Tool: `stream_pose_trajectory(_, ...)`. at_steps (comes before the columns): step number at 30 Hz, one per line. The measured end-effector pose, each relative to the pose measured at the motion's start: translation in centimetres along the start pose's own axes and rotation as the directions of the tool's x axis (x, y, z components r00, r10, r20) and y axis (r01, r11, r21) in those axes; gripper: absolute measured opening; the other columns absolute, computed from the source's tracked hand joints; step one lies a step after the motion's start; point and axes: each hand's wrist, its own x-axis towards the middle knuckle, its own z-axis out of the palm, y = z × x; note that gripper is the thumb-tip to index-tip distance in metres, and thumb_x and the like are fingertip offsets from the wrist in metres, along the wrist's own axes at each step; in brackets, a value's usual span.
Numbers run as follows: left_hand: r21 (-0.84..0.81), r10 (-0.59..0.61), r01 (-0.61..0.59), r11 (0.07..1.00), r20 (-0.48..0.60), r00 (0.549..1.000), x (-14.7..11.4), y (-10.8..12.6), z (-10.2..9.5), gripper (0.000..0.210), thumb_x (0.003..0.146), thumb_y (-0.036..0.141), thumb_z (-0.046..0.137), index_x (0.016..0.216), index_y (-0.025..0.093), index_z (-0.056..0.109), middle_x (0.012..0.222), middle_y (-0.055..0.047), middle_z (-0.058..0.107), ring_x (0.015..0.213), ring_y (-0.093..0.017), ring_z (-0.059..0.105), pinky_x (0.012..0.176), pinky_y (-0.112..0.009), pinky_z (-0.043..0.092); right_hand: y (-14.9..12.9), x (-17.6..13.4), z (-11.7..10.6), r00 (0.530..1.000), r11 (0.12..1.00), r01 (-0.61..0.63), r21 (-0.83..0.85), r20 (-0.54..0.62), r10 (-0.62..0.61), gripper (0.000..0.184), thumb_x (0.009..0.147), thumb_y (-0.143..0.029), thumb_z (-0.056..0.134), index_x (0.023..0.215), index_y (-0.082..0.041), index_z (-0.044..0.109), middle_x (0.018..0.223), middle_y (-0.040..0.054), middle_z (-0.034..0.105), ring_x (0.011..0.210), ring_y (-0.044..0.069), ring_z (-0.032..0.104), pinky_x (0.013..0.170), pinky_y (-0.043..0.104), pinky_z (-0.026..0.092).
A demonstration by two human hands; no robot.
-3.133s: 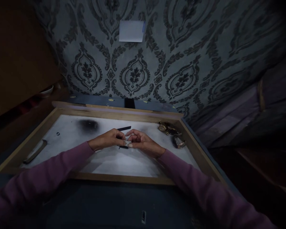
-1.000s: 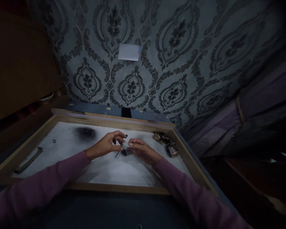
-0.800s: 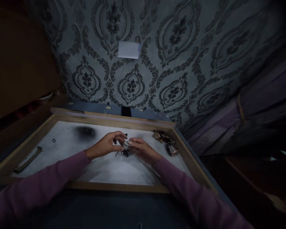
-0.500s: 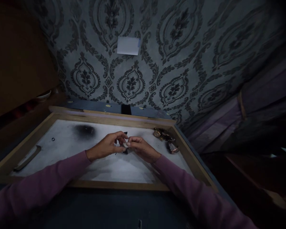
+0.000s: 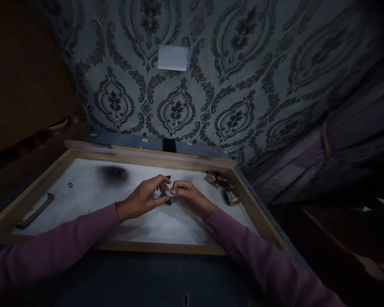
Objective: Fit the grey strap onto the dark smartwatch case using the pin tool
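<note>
Over the middle of a shallow wooden tray (image 5: 166, 247) with a white bottom, my two hands meet at a small pale object (image 5: 168, 193), too small and dim to name. My right hand (image 5: 192, 197) pinches it between thumb and curled fingers. From the other side, my left hand (image 5: 144, 195) curves its thumb and fingers around it. A small dark piece (image 5: 168, 202) shows just under the fingertips; whether it is held or lies on the tray, I cannot tell. Dark, copper-coloured wristwatches (image 5: 219, 179) lie in the tray's far right corner, beside a similar looped piece (image 5: 231, 197).
At the tray's left lie a curved strip like a watch band (image 5: 35, 212) and a small dark ring (image 5: 70, 185). A dark smudge (image 5: 113, 172) marks the white bottom. Behind stands a patterned wall (image 5: 176, 106) with a white card (image 5: 173, 58). A purple curtain (image 5: 294, 166) hangs at right.
The fingertips have shifted slightly around the small pale object, which shows a little less brightly between them. Both hands stay in nearly the same place, and the view has tilted very slightly.
</note>
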Motion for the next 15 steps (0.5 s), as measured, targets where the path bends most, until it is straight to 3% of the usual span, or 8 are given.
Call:
stream_pose_trajectory(9,-0.031,-0.012,0.013,0.999,0.035,0.999,-0.25,-0.12,-0.24,0.033,0.089,0.026,0.065,0.12,0.022,0.053,0.098,-0.003,0.07,0.091,-0.019,0.065,0.08,-0.03,0.048,-0.21,-0.38,-0.13,0.996,0.999,0.018,-0.038,0.092,-0.015,0.04,0.066,-0.046,0.083,0.062,-0.018,0.055,0.064,-0.0029,0.053,0.066,0.013,0.045,0.066,0.028,0.03)
stream_pose_trajectory(15,0.086,-0.034,0.031,0.996,0.036,0.999,0.28,-0.26,-0.44,0.018,0.091,0.036,0.062,0.091,0.019,0.063,0.086,-0.003,0.065,0.083,-0.018,0.06,0.075,-0.029,0.044,-0.82,-0.48,0.2,0.999,1.0,0.024,-0.003,0.026,-0.024,0.042,0.066,-0.046,0.083,0.058,-0.019,0.052,0.057,-0.0059,0.042,0.058,0.011,0.035,0.061,0.027,0.026)
